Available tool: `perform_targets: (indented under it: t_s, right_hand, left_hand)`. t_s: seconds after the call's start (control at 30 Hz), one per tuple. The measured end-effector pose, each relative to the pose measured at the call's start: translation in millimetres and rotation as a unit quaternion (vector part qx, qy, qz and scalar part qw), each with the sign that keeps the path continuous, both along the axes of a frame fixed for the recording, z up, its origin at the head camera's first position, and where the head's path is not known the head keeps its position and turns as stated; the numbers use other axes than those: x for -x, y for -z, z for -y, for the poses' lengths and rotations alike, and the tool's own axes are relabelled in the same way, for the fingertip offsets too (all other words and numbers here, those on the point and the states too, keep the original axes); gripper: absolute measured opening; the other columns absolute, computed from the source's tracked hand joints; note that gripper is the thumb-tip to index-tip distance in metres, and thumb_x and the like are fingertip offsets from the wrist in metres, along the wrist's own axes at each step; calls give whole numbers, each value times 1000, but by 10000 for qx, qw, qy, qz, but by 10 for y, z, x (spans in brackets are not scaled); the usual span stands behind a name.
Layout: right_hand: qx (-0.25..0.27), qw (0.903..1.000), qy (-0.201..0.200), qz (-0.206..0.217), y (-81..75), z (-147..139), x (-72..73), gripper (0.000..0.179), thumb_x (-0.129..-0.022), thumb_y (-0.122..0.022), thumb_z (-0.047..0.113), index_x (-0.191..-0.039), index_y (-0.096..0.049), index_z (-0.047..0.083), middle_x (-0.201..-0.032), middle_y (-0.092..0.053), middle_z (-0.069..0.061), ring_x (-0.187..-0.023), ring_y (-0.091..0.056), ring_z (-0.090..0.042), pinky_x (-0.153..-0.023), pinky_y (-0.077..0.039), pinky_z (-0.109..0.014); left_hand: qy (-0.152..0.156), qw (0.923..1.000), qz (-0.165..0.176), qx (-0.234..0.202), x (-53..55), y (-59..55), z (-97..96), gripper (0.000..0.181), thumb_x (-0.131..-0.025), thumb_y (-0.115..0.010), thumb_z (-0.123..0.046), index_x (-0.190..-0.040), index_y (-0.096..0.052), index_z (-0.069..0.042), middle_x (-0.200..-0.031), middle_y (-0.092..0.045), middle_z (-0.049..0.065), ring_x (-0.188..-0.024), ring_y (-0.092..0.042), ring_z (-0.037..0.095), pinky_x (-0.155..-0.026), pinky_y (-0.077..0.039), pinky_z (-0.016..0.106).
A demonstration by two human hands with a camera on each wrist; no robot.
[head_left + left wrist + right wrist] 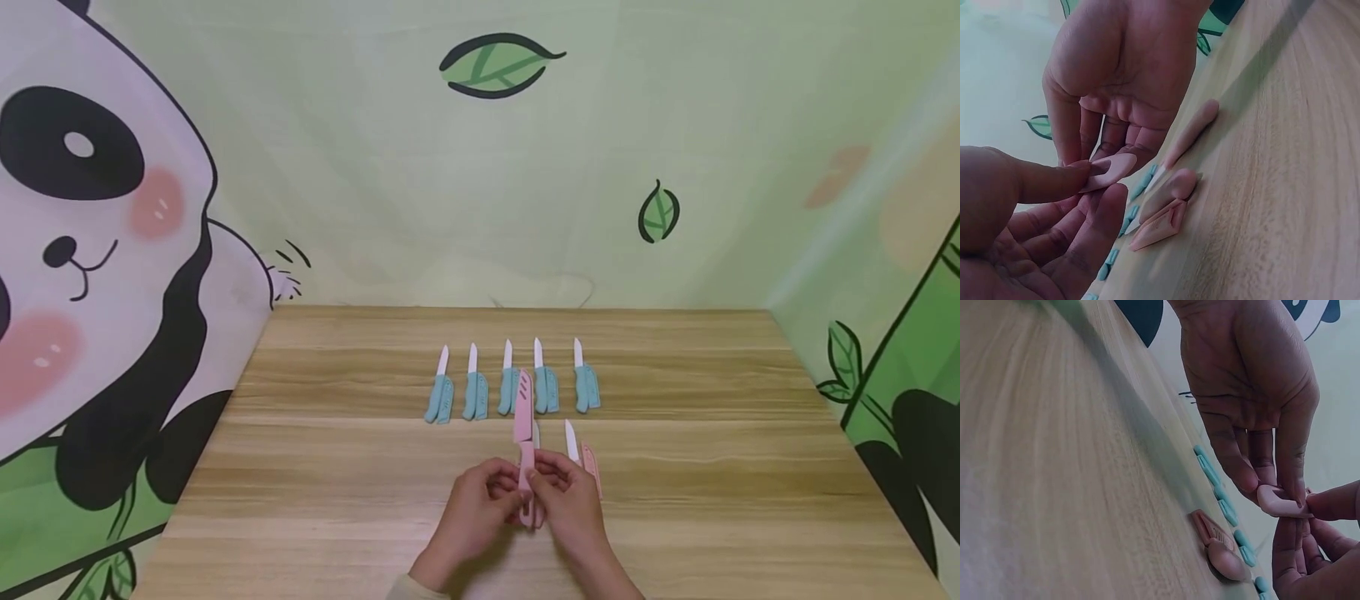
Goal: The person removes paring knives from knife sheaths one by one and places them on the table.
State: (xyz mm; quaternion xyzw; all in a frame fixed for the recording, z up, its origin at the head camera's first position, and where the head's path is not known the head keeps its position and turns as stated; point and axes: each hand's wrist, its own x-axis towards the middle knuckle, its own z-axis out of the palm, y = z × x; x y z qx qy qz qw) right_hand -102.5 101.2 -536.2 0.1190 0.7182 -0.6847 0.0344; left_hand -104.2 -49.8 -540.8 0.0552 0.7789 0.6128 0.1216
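A pink-handled knife [527, 462] is held up off the table, its blade covered by a slotted pink sheath [522, 408] pointing toward the wall. My left hand [476, 510] pinches the lower handle between thumb and fingers. From the other side, my right hand [576, 504] pinches it a little higher, thumb on top. In the left wrist view, the handle's end [1119, 170] has a hole in it. Two bare pink-handled knives lie below: one handle [1194, 131] and another handle [1175, 187], the latter beside an empty pink sheath [1161, 226]. In the head view, hands partly cover them.
Farther back lies a row of several teal-handled knives with white blades, each beside its teal sheath, from the leftmost knife [435, 396] to the rightmost knife [582, 387]. The wooden table [315, 467] meets a cloth backdrop [360, 183] printed with a panda and leaves.
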Motion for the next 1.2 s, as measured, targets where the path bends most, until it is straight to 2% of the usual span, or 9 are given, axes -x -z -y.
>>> perform_targets:
  t_s: [0.27, 0.4, 0.5, 0.83, 1.0, 1.2]
  right_hand:
    - [-3, 10000, -18, 60, -7, -5, 2, 30, -93, -70, 1, -123, -69, -3, -109, -71, -16, -88, -65, -14, -74, -57, -19]
    - [-1, 10000, -6, 87, -17, -12, 4, 31, -93, -70, 1, -124, -69, -3, -109, -71, -16, -89, -65, -14, -74, -57, -19]
    - [41, 9999, -14, 105, -21, -21, 6, 31, -94, -69, 0, -125, -68, -3, -109, -70, -16, -88, -65, -13, -74, -57, -19]
    - [-11, 9998, -134, 137, -9, -38, -24, 33, -94, -70, 2, -126, -67, -4, -112, -69, -15, -90, -65, -14, -75, -57, -19]
    - [58, 9998, -156, 108, -30, -32, -44, 33, -93, -70, 2, -126, -67, -3, -112, -69, -16, -89, -65, -13, -75, -58, -19]
    - [65, 9997, -182, 134, -27, -44, -63, 33, -94, -69, 2, -126, -67, -4, -112, -69, -17, -91, -67, -13, -76, -58, -19]
  left_hand:
    - [82, 9999, -5, 60, 6, 6, 8, 16, -92, -73, -2, -107, -70, -2, -91, -72, 7, -77, -66, 12, -64, -58, 21]
    - [174, 9995, -93, 235, 28, 7, 47, 16, -93, -75, -10, -108, -71, -6, -92, -72, 4, -78, -66, 10, -68, -57, 22]
    - [102, 9992, -147, 347, 67, -16, 85, 16, -95, -74, -18, -109, -72, -9, -93, -72, 1, -80, -65, 9, -69, -56, 21]
    - [-432, 9983, -370, 107, 352, -123, 146, 30, -100, -69, -24, -122, -71, -4, -105, -75, 9, -96, -71, 17, -82, -59, 25]
    - [-408, 9986, -195, -264, 494, -132, 97, 29, -100, -69, -22, -123, -72, -5, -106, -76, 11, -97, -73, 18, -86, -62, 31]
    - [-279, 9977, 120, -613, 578, -162, 30, 27, -100, -67, -12, -123, -71, 2, -105, -76, 14, -91, -74, 16, -84, -64, 33]
